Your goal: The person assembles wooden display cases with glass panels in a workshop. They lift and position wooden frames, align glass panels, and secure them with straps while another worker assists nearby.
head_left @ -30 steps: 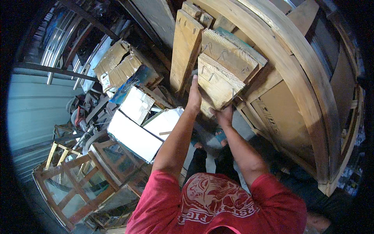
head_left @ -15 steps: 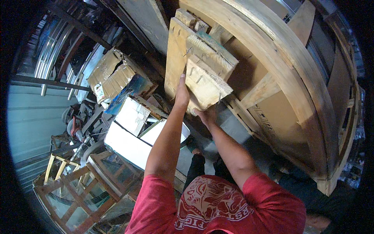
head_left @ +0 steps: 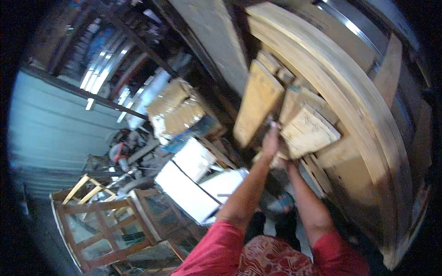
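Note:
Both my arms reach forward to a short, pale wooden board (head_left: 309,132) with dark marks on its face. My left hand (head_left: 270,141) is closed on its left edge. At the lower left corner my right hand (head_left: 287,163) grips it from below, its fingers partly hidden and blurred. A second piece of wood (head_left: 301,99) shows just behind the held board. To the left, a taller plank (head_left: 258,99) leans upright, apart from the held board, with small wood blocks (head_left: 275,64) behind its top.
A large curved wooden frame (head_left: 340,69) with cardboard panels rises on the right. White panels (head_left: 193,184) and a torn cardboard box (head_left: 177,108) stand to the left. Lower left is a wooden lattice frame with glass panes (head_left: 106,225). A corrugated wall (head_left: 55,119) lies beyond.
The view has swung, shifting the scene rightward and down. The held board now sits to the right of the tall plank, with a dark gap between them where they overlapped before.

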### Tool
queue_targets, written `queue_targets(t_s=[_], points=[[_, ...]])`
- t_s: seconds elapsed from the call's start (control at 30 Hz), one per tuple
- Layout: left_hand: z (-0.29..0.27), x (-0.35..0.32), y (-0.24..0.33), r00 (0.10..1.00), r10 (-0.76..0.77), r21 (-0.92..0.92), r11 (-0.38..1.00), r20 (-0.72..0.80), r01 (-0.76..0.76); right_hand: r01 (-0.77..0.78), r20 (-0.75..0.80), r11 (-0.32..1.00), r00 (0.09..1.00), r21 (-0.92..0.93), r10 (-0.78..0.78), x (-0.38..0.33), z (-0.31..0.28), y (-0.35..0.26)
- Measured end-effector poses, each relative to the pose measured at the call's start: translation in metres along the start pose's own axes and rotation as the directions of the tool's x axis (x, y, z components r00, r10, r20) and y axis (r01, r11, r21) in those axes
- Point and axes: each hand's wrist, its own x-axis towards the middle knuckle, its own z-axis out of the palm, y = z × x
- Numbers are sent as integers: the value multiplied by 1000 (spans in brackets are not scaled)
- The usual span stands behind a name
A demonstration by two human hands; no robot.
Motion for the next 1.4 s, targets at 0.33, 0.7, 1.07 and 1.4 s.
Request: queue_targets(t_s=[0.33,0.7,1.07,1.4], points=[[3,8,29,981,-189,111,977,34,184,-71,27,994,997,85,69,-43,-7,-18],[-4,-3,13,973,-204,260,951,113,169,-126,-74,859,980,496,186,-32,2,8],[-3,-14,28,993,-84,82,992,-89,91,-355,-8,599,856,718,516,-24,-3,-45],[-7,-31,34,915,311,107,950,-257,-293,-288,-103,928,942,235,319,-29,-12,1]])
